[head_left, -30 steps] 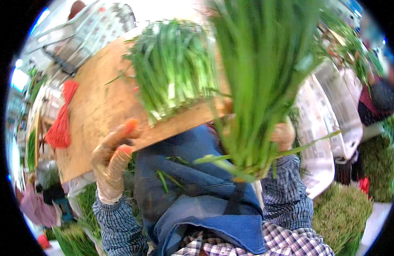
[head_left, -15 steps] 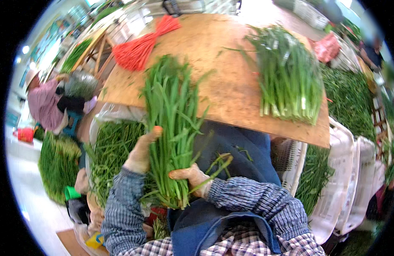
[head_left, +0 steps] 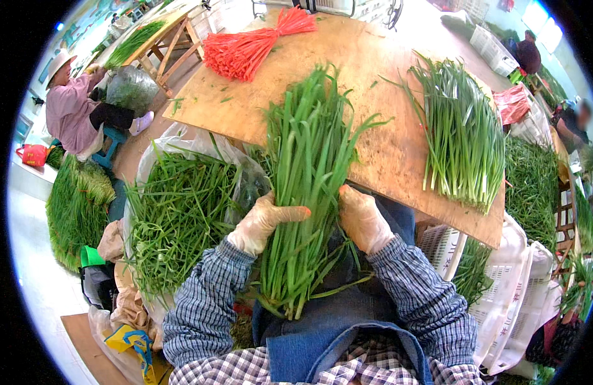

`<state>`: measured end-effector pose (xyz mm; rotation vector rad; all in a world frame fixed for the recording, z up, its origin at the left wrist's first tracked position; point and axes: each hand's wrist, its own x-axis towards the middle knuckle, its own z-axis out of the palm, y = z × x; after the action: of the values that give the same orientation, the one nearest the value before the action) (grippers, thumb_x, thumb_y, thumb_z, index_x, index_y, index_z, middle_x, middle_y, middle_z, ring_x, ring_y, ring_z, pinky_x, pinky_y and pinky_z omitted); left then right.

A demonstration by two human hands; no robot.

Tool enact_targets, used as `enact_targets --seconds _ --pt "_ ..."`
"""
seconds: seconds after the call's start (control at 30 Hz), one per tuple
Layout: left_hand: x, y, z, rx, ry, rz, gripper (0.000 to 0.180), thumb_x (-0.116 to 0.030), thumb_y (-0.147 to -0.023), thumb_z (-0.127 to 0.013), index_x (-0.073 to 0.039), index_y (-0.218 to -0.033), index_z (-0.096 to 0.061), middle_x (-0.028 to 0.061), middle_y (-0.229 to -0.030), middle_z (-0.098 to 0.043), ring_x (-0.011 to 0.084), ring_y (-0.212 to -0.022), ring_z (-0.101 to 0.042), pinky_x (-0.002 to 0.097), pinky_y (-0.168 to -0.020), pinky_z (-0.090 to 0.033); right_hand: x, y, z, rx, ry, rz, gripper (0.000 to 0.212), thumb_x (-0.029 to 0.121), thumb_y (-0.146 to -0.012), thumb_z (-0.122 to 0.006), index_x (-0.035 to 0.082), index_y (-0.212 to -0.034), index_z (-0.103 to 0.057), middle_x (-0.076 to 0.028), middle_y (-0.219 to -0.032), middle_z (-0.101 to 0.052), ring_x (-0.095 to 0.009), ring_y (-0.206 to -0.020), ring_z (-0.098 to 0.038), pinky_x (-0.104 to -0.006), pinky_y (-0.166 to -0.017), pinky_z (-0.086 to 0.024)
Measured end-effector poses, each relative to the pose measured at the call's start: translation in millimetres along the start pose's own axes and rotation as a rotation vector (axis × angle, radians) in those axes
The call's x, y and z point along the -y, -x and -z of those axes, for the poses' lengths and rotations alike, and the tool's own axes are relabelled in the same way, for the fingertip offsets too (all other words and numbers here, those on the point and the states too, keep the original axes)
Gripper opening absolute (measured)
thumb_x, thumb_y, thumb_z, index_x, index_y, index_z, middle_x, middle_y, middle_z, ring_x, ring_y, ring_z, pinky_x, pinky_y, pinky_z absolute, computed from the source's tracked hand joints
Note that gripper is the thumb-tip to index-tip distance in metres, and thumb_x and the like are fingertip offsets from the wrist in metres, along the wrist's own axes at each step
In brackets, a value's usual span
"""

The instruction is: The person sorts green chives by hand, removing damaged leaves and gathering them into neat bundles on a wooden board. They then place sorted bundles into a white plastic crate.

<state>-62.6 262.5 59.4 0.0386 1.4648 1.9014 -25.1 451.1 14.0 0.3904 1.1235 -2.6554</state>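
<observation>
A loose bunch of long green garlic chives (head_left: pixel 306 160) stands tilted in front of my lap, leaf tips reaching over the table. Wrapped round its left side is my left hand (head_left: pixel 261 224), in a pale glove, thumb across the front. My right hand (head_left: pixel 365 219), gloved too, is closed at the bunch's right edge; its fingers are partly hidden behind the leaves. The lower stem ends hang over my blue apron (head_left: pixel 328 308). On the table's right side lies a neat pile of garlic chives (head_left: pixel 463 135), white stems toward me.
A wooden table (head_left: pixel 238 115) spans the front, with a bundle of red ties (head_left: pixel 245 51) at its far left. Left of me stands a plastic-lined container of loose leaves (head_left: pixel 181 218). White crates (head_left: pixel 501 289) are at the right. A seated person (head_left: pixel 75 106) works at the far left.
My right hand has moved from the lower stems up to the bunch's right edge. The stray stems beside it no longer stick out there. The view has shifted.
</observation>
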Motion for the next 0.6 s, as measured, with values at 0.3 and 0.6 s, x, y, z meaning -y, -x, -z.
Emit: enact_targets --seconds 0.3,0.6 --pt "-102.0 -1.6 -57.1 -0.052 -0.462 -0.648 0.073 -0.004 -0.062 -0.069 0.003 -0.126 -0.033 0.0165 -0.119 -0.048 0.0255 -0.110 -0.045 0.0338 -0.097 -0.036 114.3 7.6 -122.5 0.153 0.507 0.723 0.027 0.010 -0.076 -0.065 0.001 -0.101 -0.061 -0.008 -0.092 -0.064 -0.015 -0.079 -0.060 -0.0282 -0.073 -0.048" --pt "-211.5 -71.4 -93.7 0.157 -0.446 -1.044 0.060 -0.013 -0.063 -0.077 0.000 -0.114 -0.048 0.0090 -0.102 -0.060 0.0188 -0.095 -0.056 0.0290 -0.085 -0.045 243.0 -8.0 -160.5 0.129 0.954 1.104 0.029 0.022 -0.077 -0.066 0.001 -0.097 -0.061 -0.009 -0.093 -0.064 -0.016 -0.080 -0.061 -0.0297 -0.072 -0.051"
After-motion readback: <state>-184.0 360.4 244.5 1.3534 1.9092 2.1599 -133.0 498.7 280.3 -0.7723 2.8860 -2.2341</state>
